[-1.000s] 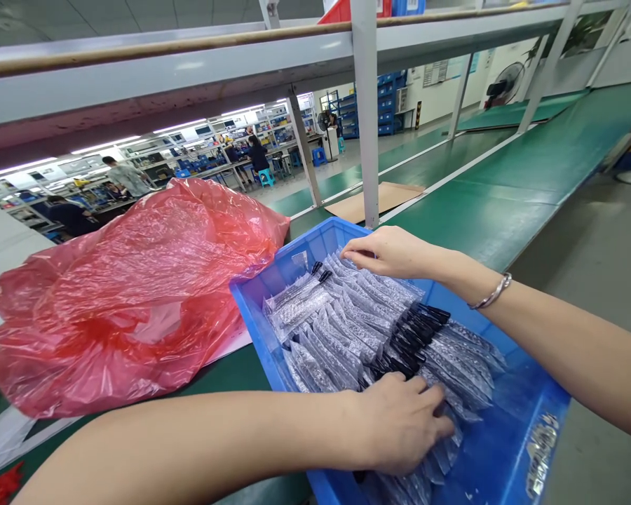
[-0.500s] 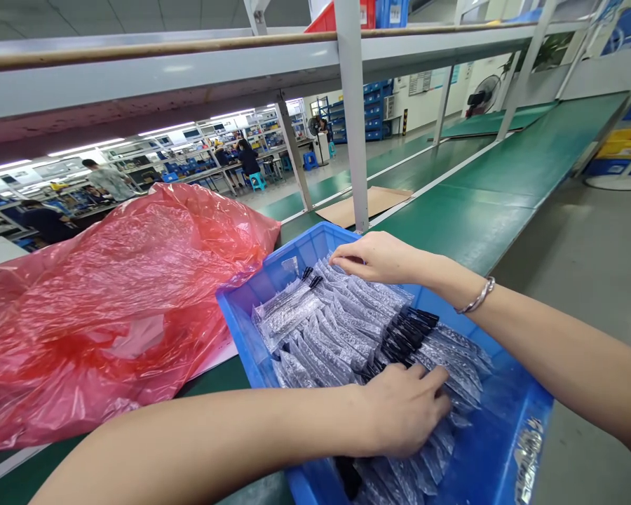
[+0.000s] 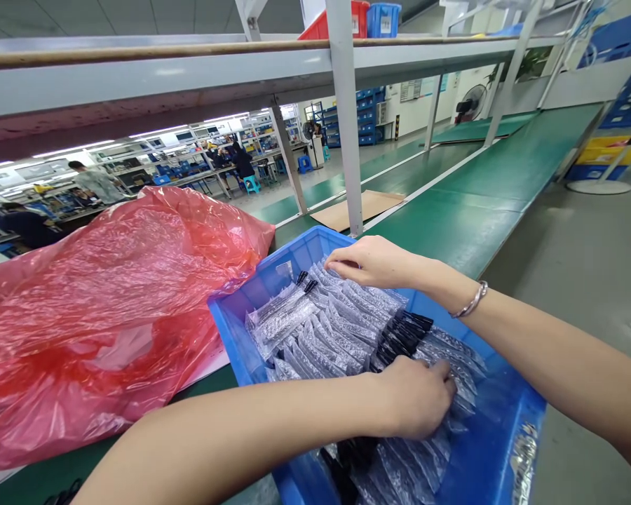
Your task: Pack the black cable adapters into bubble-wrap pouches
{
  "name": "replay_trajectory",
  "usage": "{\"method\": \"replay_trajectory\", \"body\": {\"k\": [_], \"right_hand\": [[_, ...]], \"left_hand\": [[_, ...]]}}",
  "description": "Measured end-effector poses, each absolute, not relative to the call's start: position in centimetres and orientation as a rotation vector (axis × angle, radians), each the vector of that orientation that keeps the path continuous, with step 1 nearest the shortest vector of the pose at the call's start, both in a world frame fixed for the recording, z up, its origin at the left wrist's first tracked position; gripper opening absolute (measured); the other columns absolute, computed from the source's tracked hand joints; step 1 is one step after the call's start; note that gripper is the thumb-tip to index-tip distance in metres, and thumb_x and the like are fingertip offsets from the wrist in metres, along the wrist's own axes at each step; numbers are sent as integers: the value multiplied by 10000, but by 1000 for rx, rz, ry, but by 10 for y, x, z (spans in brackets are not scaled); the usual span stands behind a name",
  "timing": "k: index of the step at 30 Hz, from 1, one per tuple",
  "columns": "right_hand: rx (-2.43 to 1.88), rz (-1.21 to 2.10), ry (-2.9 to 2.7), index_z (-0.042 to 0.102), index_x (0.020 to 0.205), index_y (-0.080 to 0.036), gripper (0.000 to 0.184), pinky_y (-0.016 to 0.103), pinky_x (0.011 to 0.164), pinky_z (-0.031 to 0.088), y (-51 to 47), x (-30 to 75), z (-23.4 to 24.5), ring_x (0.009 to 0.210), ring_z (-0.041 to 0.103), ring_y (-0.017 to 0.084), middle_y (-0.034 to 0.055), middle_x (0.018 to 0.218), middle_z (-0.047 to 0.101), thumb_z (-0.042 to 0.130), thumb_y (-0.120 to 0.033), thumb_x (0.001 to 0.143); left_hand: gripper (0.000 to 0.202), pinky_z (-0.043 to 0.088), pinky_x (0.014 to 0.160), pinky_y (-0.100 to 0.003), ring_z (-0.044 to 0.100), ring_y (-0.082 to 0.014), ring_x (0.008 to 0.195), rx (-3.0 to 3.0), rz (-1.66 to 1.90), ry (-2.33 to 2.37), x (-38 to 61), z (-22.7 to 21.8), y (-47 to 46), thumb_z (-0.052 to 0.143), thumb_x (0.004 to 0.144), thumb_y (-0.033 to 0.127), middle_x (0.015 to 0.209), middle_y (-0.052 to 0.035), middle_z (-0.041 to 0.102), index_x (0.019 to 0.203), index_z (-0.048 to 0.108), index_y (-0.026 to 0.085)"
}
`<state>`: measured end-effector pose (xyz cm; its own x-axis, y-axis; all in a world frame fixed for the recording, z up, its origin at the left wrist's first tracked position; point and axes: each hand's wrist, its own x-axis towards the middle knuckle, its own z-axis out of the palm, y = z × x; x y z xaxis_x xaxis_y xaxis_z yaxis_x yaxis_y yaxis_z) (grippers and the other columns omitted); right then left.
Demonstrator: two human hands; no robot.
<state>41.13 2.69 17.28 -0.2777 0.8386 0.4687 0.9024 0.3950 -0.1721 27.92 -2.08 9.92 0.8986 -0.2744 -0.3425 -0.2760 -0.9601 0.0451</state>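
Observation:
A blue plastic bin (image 3: 231,335) holds rows of clear bubble-wrap packets (image 3: 341,330) standing close together, with black ends (image 3: 402,337) sticking out of several. My left hand (image 3: 421,396) reaches across the near part of the bin, its fingers curled down onto the packets; the fingertips are mostly hidden. At the far side of the bin, my right hand (image 3: 371,261) has thumb and fingers bent together at the upper edge of the packets. Whatever its fingertips hold is too small to make out. A silver bracelet (image 3: 472,300) circles the right wrist.
Red plastic sheeting (image 3: 137,301) is heaped left of the bin. Behind the bin stands a white post (image 3: 345,126) beneath a long shelf (image 3: 163,77). Brown cardboard (image 3: 357,209) lies on the green bench (image 3: 467,210). People sit and stand at benches farther back.
My left hand has shifted slightly right and its fingers are curled in more among the packets. My right hand keeps its place over the bin. The whole view has moved a little.

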Motion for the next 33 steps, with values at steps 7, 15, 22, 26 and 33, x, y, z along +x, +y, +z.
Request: {"method": "replay_trajectory", "body": {"k": [7, 15, 22, 26, 33], "right_hand": [[-1492, -146, -2176, 755, 944, -176, 314, 289, 586, 287, 27, 411, 173, 568, 506, 135, 22, 689, 680, 469, -287, 1012], [-1515, -144, -2176, 767, 998, -172, 309, 285, 597, 306, 27, 411, 174, 604, 551, 149, 29, 708, 709, 484, -295, 1008], [-1578, -178, -2191, 756, 1031, -191, 315, 264, 615, 375, 27, 409, 174, 655, 645, 159, 25, 767, 757, 466, -315, 1034], [-1674, -276, -2187, 735, 1104, -221, 329, 285, 710, 476, 29, 414, 168, 808, 705, 200, 39, 893, 783, 427, -321, 1043], [-2231, -468, -1900, 421, 1510, -43, 619, 585, 810, 568, 49, 452, 117, 1134, 634, 451, 312, 1410, 556, 555, -274, 951]], "left_hand": [[361, 532, 843, -374, 581, -283, 1131, -3058, 399, 483, 285, 94, -14, 593, 912, 191, 1249, -137, 605, 1271, 619, 168], [491, 502, 873, -355, 596, -286, 1076, -3219, 427, 328, 303, 90, -16, 627, 889, 304, 1188, -164, 614, 1287, 542, 28], [371, 382, 1016, -415, 464, -293, 1270, -3034, 300, 397, 315, 82, -15, 560, 938, 272, 1350, -123, 548, 1297, 627, 201], [566, 375, 1065, -421, 443, -287, 1338, -3058, 469, 361, 324, 89, -14, 570, 947, 430, 1395, -78, 574, 1451, 504, 181], [455, 467, 1049, -309, 542, -214, 1265, -3063, 180, 495, 257, 179, -9, 458, 1032, 333, 1439, -22, 569, 1425, 528, 114]]}}
